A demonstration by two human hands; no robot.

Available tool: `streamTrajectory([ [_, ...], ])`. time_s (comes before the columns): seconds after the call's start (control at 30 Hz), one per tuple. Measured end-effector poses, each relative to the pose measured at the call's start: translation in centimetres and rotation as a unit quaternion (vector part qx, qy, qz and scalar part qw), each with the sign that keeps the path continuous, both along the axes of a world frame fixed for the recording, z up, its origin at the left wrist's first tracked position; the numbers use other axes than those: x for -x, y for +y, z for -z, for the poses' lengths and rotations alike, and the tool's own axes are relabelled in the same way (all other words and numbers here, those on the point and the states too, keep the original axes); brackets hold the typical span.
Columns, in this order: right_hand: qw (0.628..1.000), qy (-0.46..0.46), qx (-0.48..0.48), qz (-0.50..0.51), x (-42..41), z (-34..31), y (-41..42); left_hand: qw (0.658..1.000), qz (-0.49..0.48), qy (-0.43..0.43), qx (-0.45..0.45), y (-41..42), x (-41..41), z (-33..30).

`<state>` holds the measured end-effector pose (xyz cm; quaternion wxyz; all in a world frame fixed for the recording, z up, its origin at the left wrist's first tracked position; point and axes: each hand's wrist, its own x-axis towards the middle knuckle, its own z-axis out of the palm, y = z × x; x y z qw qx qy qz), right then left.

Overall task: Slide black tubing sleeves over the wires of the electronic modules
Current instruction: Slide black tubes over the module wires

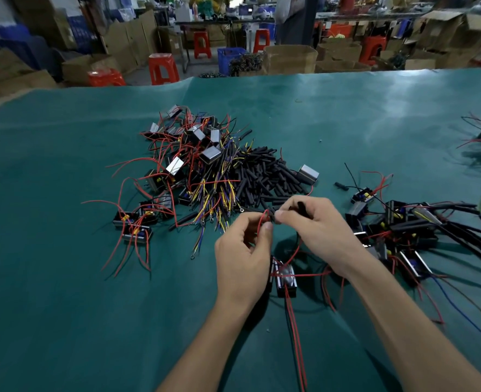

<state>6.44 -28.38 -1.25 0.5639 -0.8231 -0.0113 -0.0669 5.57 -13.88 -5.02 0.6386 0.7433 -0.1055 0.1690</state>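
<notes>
My left hand (243,258) pinches a looped red wire (262,223) between thumb and fingers. My right hand (315,222) pinches a short black tubing sleeve (301,209), its end right at the wire tip. The two hands meet above the green table. The wire runs down to a black electronic module (286,280) lying just below my hands, with more red leads trailing toward me. A heap of loose black sleeves (264,176) lies just beyond my hands.
A tangled pile of modules with red, yellow and blue wires (188,162) sits to the front left of centre. Another group of modules with black sleeved wires (403,227) lies to the right. The green mat (64,193) covers the table. Boxes and red stools stand behind.
</notes>
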Motion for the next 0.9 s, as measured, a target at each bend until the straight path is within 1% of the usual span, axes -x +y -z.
streamTrajectory([
  [0.1, 0.999, -0.023, 0.037, -0.026, 0.01, 0.13, -0.27, 1.0, -0.009, 0.017, 0.013, 0.05, -0.03, -0.06],
  [0.27, 0.997, -0.02, 0.051, -0.051, 0.17, 0.04, -0.7, 0.995, -0.005, 0.085, 0.059, 0.12, -0.46, 0.0],
  [0.4, 0.997, -0.012, 0.032, -0.075, 0.23, 0.22, -0.57, 0.996, 0.013, 0.077, 0.046, 0.17, -0.41, -0.07],
  [0.47, 0.995, -0.008, 0.04, -0.09, 0.26, 0.37, -0.26, 0.996, 0.024, 0.077, 0.048, 0.24, -0.36, -0.03],
  [0.63, 0.996, -0.02, 0.068, -0.055, 0.22, 0.65, -0.16, 0.995, 0.015, 0.089, 0.049, 0.42, -0.5, 0.14],
  [0.7, 0.996, -0.027, 0.051, -0.068, 0.41, 0.37, -0.17, 0.993, 0.025, 0.103, 0.057, 0.6, -0.7, 0.07],
  [0.77, 0.997, -0.021, 0.001, -0.079, 0.54, 0.17, -0.16, 0.991, 0.038, 0.117, 0.061, 0.83, -0.83, 0.07],
  [0.83, 0.998, -0.016, -0.033, -0.06, 0.47, 0.19, -0.37, 0.99, 0.033, 0.118, 0.068, 0.86, -0.77, 0.05],
  [0.9, 0.999, -0.015, -0.025, -0.026, 0.35, 0.27, -0.62, 0.991, 0.022, 0.112, 0.074, 0.8, -0.56, -0.03],
])
